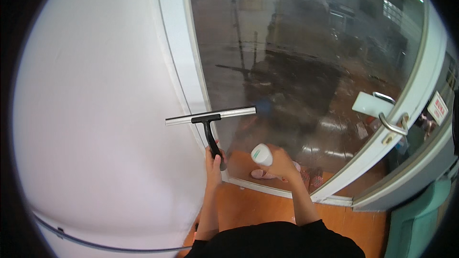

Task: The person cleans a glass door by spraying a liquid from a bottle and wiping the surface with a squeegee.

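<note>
My left hand (pixel 214 166) is closed round the black handle of a window squeegee (pixel 211 118), whose silver blade with a black rubber edge points up and away from me. The blade spans from before the white wall across the frame to the glass. To its right, my right hand (pixel 280 163) grips a white bottle (pixel 262 155), seen from its top end; the rest of it is hidden by the hand. Both hands are in front of the glass pane (pixel 301 61) of a white-framed door, which looks hazy and shows reflections.
A metal pull handle (pixel 392 125) and a white plate (pixel 371 104) are on the door's right stile. Pink slippers (pixel 263 174) show through the glass near the floor. A green plastic chair (pixel 416 222) stands at lower right; the white wall (pixel 107 96) fills the left.
</note>
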`<state>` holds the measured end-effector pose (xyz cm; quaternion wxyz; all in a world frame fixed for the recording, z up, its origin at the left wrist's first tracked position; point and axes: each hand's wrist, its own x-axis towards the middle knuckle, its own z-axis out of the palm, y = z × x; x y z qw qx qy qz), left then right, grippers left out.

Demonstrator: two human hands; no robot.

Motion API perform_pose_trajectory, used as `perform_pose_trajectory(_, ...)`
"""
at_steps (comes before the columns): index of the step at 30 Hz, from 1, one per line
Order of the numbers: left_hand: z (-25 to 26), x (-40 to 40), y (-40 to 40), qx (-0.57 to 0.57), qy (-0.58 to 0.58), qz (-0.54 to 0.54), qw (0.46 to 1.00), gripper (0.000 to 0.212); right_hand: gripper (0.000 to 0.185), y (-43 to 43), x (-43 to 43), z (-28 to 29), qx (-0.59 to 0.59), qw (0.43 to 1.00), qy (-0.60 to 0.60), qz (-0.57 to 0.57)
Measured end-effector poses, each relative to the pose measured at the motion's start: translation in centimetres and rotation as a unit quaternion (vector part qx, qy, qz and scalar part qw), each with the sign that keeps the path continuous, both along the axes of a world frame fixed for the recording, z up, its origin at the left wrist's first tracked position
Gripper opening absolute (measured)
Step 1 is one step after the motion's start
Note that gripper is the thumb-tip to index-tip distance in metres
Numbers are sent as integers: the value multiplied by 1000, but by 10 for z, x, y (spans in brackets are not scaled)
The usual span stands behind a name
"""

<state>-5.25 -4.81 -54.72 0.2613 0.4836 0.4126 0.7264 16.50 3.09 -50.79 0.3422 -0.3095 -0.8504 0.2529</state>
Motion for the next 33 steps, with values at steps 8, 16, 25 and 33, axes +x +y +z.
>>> perform_pose_trajectory(8, 11, -9, -23, -41, -41, -147, 987, 57, 29, -37, 46, -15, -33, 949, 241, -200)
perform_pose_trajectory(16, 3, 35, -24, 33, 75, -266, 961, 87, 22, -99, 51, -31, -16, 736, 526, -426)
perform_pose_trajectory(25, -5, 57, -25, -45, 395, -328, 857, 68, 24, -137, -9, -14, -84, 820, 473, -311)
perform_pose_trajectory(33, -12, 74, -28, -13, 414, -351, 840, 68, 40, -128, -13, -37, -156, 846, 455, -229)
